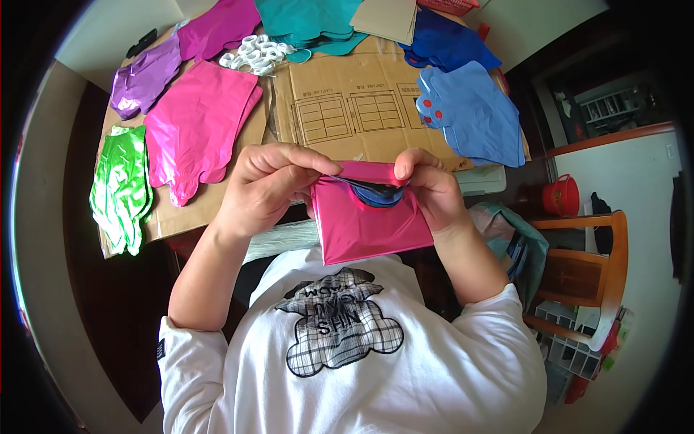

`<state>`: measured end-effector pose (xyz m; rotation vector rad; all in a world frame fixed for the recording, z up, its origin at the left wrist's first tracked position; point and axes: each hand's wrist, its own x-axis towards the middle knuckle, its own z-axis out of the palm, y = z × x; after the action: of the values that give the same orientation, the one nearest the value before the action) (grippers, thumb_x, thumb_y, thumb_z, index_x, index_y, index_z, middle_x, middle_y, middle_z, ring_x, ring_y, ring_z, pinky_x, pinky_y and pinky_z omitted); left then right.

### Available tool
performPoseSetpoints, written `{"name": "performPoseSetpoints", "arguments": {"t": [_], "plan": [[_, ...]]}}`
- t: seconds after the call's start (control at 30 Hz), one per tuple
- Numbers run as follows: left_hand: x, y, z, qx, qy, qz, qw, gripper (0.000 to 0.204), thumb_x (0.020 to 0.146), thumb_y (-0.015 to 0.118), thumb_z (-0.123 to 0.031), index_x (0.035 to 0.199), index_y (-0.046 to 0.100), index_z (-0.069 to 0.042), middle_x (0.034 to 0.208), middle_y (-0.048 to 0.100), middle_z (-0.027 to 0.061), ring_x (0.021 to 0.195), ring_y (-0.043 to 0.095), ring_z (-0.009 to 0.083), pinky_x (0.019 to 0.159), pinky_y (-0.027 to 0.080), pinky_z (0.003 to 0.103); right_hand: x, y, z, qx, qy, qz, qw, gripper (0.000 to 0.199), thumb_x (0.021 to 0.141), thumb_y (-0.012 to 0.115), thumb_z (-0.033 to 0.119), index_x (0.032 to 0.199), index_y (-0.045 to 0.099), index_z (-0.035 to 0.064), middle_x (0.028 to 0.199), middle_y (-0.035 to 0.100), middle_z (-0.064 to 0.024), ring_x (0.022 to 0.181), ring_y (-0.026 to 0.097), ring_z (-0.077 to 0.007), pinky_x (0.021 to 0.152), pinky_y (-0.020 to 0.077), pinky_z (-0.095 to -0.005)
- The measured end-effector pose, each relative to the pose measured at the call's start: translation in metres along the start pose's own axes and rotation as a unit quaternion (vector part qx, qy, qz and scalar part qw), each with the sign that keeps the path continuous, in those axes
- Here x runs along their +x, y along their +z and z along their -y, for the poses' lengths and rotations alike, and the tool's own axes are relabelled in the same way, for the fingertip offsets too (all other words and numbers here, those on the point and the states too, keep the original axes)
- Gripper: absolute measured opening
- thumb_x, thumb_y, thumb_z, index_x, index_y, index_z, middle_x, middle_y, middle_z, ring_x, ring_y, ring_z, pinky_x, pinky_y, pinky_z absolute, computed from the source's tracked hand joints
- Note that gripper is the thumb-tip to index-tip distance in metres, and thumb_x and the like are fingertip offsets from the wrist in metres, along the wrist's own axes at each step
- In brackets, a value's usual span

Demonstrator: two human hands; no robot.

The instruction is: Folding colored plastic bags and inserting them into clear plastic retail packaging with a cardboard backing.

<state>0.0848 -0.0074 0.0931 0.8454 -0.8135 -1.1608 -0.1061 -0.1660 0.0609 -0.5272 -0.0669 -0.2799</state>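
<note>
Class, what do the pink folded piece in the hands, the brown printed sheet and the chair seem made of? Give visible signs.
Pink folded piece: probably glossy plastic film or foil, given its sheen and thin edges.
Brown printed sheet: apparently matt cardboard, given its dull tan surface.
Chair: likely varnished wood, given its brown sheen.

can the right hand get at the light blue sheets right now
Probably yes, after letting go: the light blue sheets lie just beyond the right hand with nothing visible between, but it is gripping the pink packet.
</note>
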Motion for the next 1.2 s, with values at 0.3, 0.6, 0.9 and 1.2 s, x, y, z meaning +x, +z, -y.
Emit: {"name": "performPoseSetpoints", "arguments": {"t": [0.3,0.6,0.9,1.2], "plan": [[-0.003,-0.012,-0.003,0.068,0.020,0.022,0.997,0.022,0.086,0.047,0.004,0.091,0.068,0.007,0.079,0.067,0.0117,0.054,0.057,0.0116,0.050,0.044,0.022,0.001,0.013,-0.017,0.024,-0.001,-0.035,0.999,0.015,0.088,0.041,-0.004,0.091,0.055,-0.0008,0.095,0.056,-0.0088,0.089,0.057,-0.0180,0.083,0.0479,-0.0302],[0.008,-0.005,-0.005,0.063,-0.180,-0.016,0.982,0.045,0.094,0.056,-0.034,0.119,0.056,0.004,0.073,0.063,0.0027,0.053,0.053,0.0061,0.048,0.043,0.018,0.000,0.020,-0.016,-0.278,-0.073,-0.089,0.954,0.019,0.084,0.039,-0.005,0.087,0.058,-0.0009,0.083,0.058,-0.0041,0.074,0.052,-0.0069,0.068,0.0425,-0.0206],[0.014,-0.006,-0.009,0.143,-0.263,0.003,0.954,0.020,0.090,0.066,-0.021,0.087,0.068,-0.001,0.065,0.059,-0.0019,0.052,0.050,0.0044,0.047,0.041,0.018,-0.002,0.004,-0.003,-0.303,-0.039,-0.088,0.948,0.024,0.082,0.039,-0.004,0.091,0.061,-0.0021,0.081,0.059,-0.0018,0.066,0.044,-0.0035,0.060,0.0349,-0.0183],[0.022,-0.014,0.006,-0.011,-0.311,-0.037,0.950,0.016,0.090,0.063,-0.013,0.089,0.066,0.002,0.070,0.064,0.0035,0.052,0.057,0.0083,0.044,0.042,0.020,0.010,0.015,0.020,-0.861,-0.293,0.079,0.408,0.047,0.076,0.068,0.011,0.121,0.057,0.0044,0.119,0.062,-0.0131,0.097,0.063,-0.0224,0.074,0.0487,-0.0333]]}}
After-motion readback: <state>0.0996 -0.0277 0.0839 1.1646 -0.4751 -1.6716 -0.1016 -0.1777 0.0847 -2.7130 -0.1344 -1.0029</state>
